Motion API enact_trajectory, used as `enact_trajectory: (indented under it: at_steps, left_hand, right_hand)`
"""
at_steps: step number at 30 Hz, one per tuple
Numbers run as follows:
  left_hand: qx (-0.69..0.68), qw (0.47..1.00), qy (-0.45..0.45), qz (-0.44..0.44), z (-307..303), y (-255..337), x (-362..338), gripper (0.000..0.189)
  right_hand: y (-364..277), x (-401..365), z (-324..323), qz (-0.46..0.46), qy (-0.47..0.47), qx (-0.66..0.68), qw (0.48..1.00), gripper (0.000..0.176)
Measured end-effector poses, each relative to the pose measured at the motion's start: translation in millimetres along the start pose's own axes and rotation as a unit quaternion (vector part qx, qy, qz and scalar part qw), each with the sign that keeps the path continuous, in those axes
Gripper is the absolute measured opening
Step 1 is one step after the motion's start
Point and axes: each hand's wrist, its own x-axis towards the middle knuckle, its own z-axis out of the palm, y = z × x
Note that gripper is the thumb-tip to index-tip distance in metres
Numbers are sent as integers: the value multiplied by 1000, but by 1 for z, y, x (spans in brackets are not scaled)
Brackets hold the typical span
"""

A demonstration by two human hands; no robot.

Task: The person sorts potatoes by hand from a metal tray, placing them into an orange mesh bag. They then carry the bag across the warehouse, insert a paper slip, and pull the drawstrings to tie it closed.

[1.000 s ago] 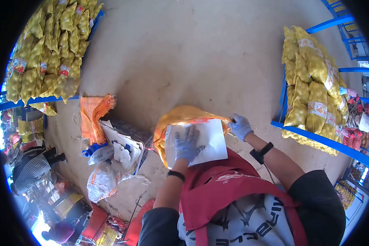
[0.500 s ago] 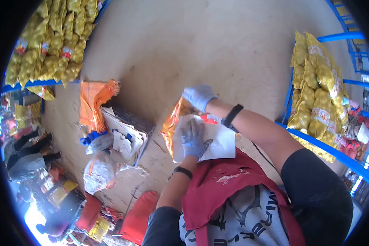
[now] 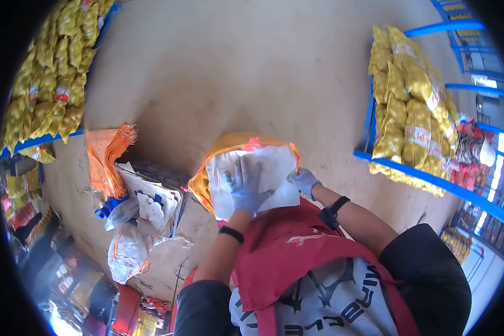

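A white sheet [image 3: 274, 168] lies over the opening of an orange mesh bag [image 3: 199, 187] in front of my body. My left hand [image 3: 245, 189], in a pale glove, rests flat on the sheet with its fingers spread. At the sheet's right side my right hand [image 3: 304, 181], gloved too, has its fingers closed on the bag's orange edge. A red patch [image 3: 253, 144] shows at the bag's far rim. What lies under the sheet is hidden.
Stacked yellow mesh bags stand on blue frames at left [image 3: 61, 61] and right [image 3: 417, 106]. Orange sacks [image 3: 103, 157], a pile of white sheets [image 3: 151, 196] and a clear plastic bag [image 3: 127, 252] are on the floor at left.
My right hand has moved from the far rim to the right side of the bag. The orange rim is now spread wider around the sheet. The view has shifted.
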Motion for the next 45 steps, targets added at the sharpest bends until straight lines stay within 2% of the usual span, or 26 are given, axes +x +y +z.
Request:
enact_trajectory:
  at_steps: [1,4,5,8,9,12,13,14,16,18,19,21,22,25,28,29,30,31,33,35,38,41,42,43,45]
  left_hand:
    - [22,1000,-10,18,3,-3,5,94]
    - [69,991,-110,14,-26,2,19,95]
    - [90,987,-136,-6,-27,3,21,96]
    - [132,980,-145,-30,-33,6,17,95]
    - [133,986,-82,-52,-25,3,14,89]
    - [176,971,-52,155,-23,12,13,85]
    - [139,952,16,272,-7,14,8,81]
    - [74,958,-27,276,-2,24,5,81]
    - [64,967,-114,220,3,33,0,78]
    - [106,963,-141,203,5,35,3,79]
    - [126,962,-153,190,6,38,4,79]
    - [133,960,-173,177,2,40,8,79]
    - [141,957,-185,173,-1,38,12,79]
    - [166,946,-202,192,-1,35,7,83]
    - [154,949,-209,176,-13,42,9,81]
    - [145,958,-184,167,-9,41,10,81]
    - [137,964,-161,159,-1,38,11,81]
    - [128,970,-138,153,3,37,13,81]
    - [132,970,-145,145,7,38,16,81]
    - [145,969,-147,136,9,38,19,81]
    - [170,964,-158,129,7,39,20,81]
    - [166,964,-164,126,-5,42,23,79]
    - [157,965,-162,130,-6,42,22,78]
    - [147,967,-160,131,-6,40,19,77]
    - [100,980,-54,161,14,33,15,69]
  right_hand:
    - [20,7,8,-5,20,-33,999,39]
    - [21,-35,-6,50,13,-35,998,28]
    - [36,-43,-12,46,17,-91,995,31]
    - [43,-73,-10,3,44,-225,973,41]
    - [39,-77,-8,18,38,-222,974,36]
    - [31,-87,-3,6,44,-205,978,30]
    - [34,-86,-4,-8,77,-168,983,28]
    - [36,-81,-9,-25,108,-135,985,26]
    - [42,-75,-9,-64,172,-82,980,22]
    - [44,-62,-12,-117,251,-49,960,18]
    - [54,-41,-9,-51,180,143,972,10]
    - [53,-24,-3,-72,93,401,908,10]
    - [54,-16,1,-80,46,525,846,11]
    - [74,-3,-39,-172,-124,712,669,11]
    - [44,-21,-54,-20,-94,575,812,19]
    - [31,-33,-48,-49,-38,380,923,24]
    - [20,-51,-32,-75,21,166,983,29]
    - [19,-65,-18,-95,79,-57,991,34]
    - [47,-72,4,-79,6,-95,992,42]
    - [69,-79,26,-59,-10,-81,995,42]
    - [47,-115,26,-69,-129,-99,984,42]
    - [-35,-177,-10,37,-162,143,976,35]
    - [-33,-171,-18,-6,-181,289,940,35]
    - [-33,-160,-28,-48,-196,426,882,36]
    - [-48,-138,-32,-62,-213,508,833,40]
